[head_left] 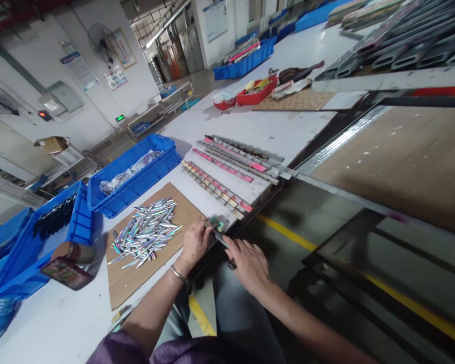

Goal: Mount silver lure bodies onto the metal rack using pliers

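Observation:
Over the table's front edge, a narrow dark grey bar (220,239) runs between my two hands. My left hand (195,243) pinches its upper end, close to a small greenish piece (218,222) on the table. My right hand (249,263) is closed around the lower end, with its fingers partly covering it. A dark rounded end pokes out below the right hand; whether it belongs to the same bar I cannot tell. To the left, a pile of shiny silver slender fish-shaped pieces (147,230) lies on a cardboard sheet (123,290).
Beyond my hands lie several slotted strips with pink and yellow facing (222,167). A blue crate (136,177) holds bagged items. A phone (66,273) leans on a brown roll (73,251) at left. Red trays (256,96) and metal tubes (402,55) are farther off.

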Motion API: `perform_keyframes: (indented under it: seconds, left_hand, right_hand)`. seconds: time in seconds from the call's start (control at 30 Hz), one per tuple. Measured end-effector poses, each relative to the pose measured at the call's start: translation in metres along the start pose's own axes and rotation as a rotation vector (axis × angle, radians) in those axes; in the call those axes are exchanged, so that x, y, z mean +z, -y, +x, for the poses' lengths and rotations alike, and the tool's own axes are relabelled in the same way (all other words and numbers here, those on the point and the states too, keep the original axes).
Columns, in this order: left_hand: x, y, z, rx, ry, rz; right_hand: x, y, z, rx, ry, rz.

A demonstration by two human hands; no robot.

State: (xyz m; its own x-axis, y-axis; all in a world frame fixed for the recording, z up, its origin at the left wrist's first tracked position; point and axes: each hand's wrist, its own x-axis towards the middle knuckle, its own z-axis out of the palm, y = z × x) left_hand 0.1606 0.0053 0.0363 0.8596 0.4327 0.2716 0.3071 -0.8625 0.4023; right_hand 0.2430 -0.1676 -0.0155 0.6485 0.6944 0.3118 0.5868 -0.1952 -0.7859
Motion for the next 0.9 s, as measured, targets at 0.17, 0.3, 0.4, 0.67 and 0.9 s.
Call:
perform_keyframes:
  seconds: [0.17,0.3,0.4,0.67,0.9]
  left_hand:
    - [0.001,0.0,0.0,-0.018,0.016,-0.014]
    - [0.001,-0.001,-0.001,-0.02,0.017,-0.009]
    - [0.002,-0.003,-0.004,-0.024,0.023,0.006]
    - [0.009,-0.007,-0.007,-0.013,0.133,0.02]
    - [0.02,-0.007,-0.009,-0.016,0.168,0.038]
  right_hand:
    - [0.011,0.003,0.01,0.407,0.121,0.655]
    - [0.014,-0.002,0.009,0.454,0.164,0.772]
    - [0.003,-0.009,0.001,0.256,0.09,0.469]
    - [-0.012,-0.021,-0.006,-0.532,0.0,-0.63]
    - [-0.003,-0.064,-0.006,-0.431,0.095,-0.297]
